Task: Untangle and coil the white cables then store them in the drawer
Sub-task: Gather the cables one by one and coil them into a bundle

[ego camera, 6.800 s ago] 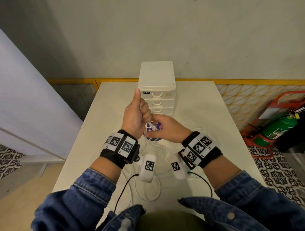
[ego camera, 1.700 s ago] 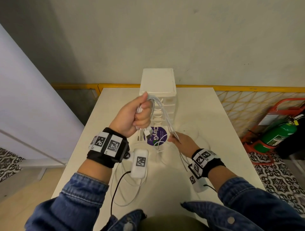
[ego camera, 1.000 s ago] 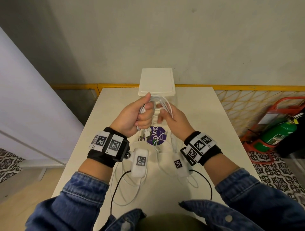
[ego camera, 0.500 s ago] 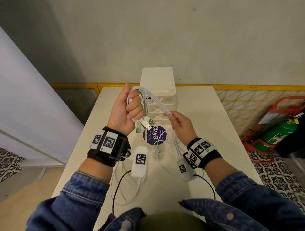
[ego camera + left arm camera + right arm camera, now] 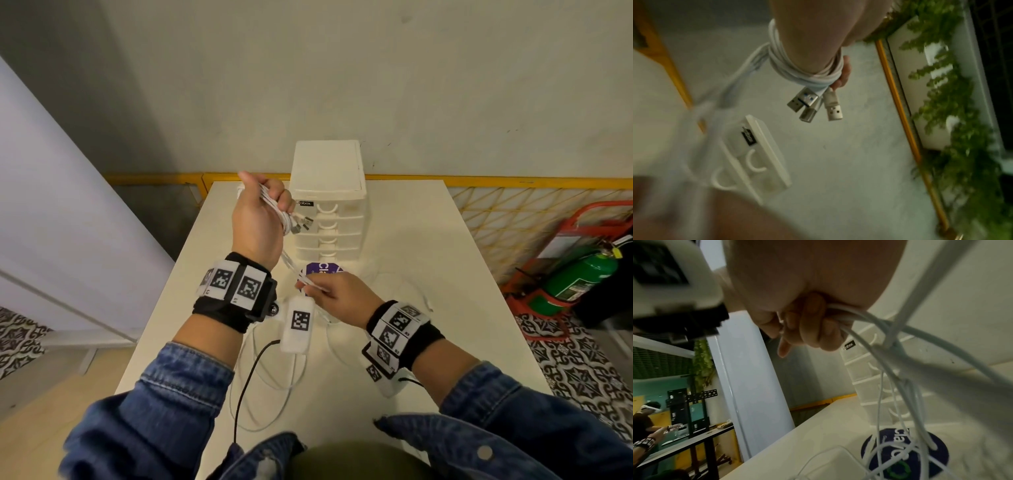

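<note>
My left hand (image 5: 262, 209) is raised beside the white drawer unit (image 5: 329, 202) and grips a coil of white cables (image 5: 797, 71) wound around it. Three USB plugs (image 5: 816, 105) stick out of the coil (image 5: 301, 224). From there a bundle of strands (image 5: 291, 265) runs down to my right hand (image 5: 329, 293), which pinches them low over the table, near the purple round sticker (image 5: 320, 270). In the right wrist view the curled fingers (image 5: 809, 322) hold the strands (image 5: 865, 318), and loose cable (image 5: 900, 443) trails down onto the sticker. All drawers look closed.
More white cable loops (image 5: 274, 383) lie on the white table (image 5: 428, 246) in front of me. A black wire (image 5: 246, 377) hangs from the left wrist unit. A green fire extinguisher (image 5: 582, 277) in a red stand sits on the floor to the right.
My left hand has turned so its back faces me, still holding the coil high. My right hand has slid down the strands toward the table and closer to me.
</note>
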The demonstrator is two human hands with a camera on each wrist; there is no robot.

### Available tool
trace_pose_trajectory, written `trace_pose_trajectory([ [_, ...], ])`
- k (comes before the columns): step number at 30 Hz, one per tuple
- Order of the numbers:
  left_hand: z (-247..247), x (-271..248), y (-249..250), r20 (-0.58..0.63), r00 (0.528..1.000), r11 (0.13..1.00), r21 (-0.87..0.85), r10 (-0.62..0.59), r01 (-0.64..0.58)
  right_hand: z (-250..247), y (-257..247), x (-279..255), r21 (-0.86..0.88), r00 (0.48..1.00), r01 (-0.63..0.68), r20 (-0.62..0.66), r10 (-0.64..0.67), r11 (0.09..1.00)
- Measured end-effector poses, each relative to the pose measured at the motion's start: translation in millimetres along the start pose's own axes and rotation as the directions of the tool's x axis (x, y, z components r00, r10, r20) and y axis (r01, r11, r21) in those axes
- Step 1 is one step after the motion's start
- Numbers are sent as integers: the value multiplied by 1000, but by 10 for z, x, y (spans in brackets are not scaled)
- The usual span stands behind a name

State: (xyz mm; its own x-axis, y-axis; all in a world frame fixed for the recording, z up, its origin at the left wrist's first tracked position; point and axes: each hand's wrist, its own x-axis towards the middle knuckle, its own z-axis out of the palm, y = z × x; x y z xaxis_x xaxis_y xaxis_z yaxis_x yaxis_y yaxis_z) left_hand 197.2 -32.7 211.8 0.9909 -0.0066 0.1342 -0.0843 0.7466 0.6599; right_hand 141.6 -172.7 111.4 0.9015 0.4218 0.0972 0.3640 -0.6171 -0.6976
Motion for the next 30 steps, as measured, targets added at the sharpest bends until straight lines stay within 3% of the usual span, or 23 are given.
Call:
trace_pose_trajectory([
  [2, -66, 0, -62, -21, 1000, 966, 258, 19, -13, -32, -54, -4, 19, 999, 31, -40, -30, 999],
  [3, -95, -14, -100, 0, 1000, 895, 446, 31, -28, -51, -84, 0, 18, 997, 50, -59, -49, 999],
  [5, -163, -59, -201, 97, 995, 672, 736, 14, -81, -85, -132, 8, -11, 992, 89, -85, -90, 996],
  [8, -244, -104, -306, 175, 969, 372, 923, -176, -99, -164, -156, 27, -92, 980, 139, -129, -150, 986],
  [10, -284, -109, -353, 127, 940, 190, 979, -316, -69, -221, -140, 27, -124, 974, 146, -154, -165, 981],
  [11, -298, -108, -368, 97, 929, 146, 988, -357, -47, -246, -128, 30, -136, 972, 154, -156, -175, 979],
  [17, -294, -145, -410, 62, 903, 85, 996, -425, -29, -216, -113, -2, -83, 956, 158, -236, -173, 984],
  [20, -305, -165, -412, 11, 874, 79, 996, -486, 31, -208, -84, -8, 114, 941, 66, -339, -23, 991],
  [22, -340, -214, -409, -13, 826, 166, 978, -564, 128, -281, -60, 10, 304, 928, -21, -348, 132, 952],
  [23, -357, -240, -411, -7, 799, 206, 965, -601, 163, -315, -54, 16, 330, 935, -31, -325, 144, 943],
  [26, -334, -300, -385, 23, 714, 275, 931, -700, 240, -401, -71, 30, 278, 960, -30, -258, 105, 960],
  [30, -287, -342, -328, 48, 625, 277, 921, -779, 275, -518, 64, 45, 273, 946, 27, -317, 64, 962],
])
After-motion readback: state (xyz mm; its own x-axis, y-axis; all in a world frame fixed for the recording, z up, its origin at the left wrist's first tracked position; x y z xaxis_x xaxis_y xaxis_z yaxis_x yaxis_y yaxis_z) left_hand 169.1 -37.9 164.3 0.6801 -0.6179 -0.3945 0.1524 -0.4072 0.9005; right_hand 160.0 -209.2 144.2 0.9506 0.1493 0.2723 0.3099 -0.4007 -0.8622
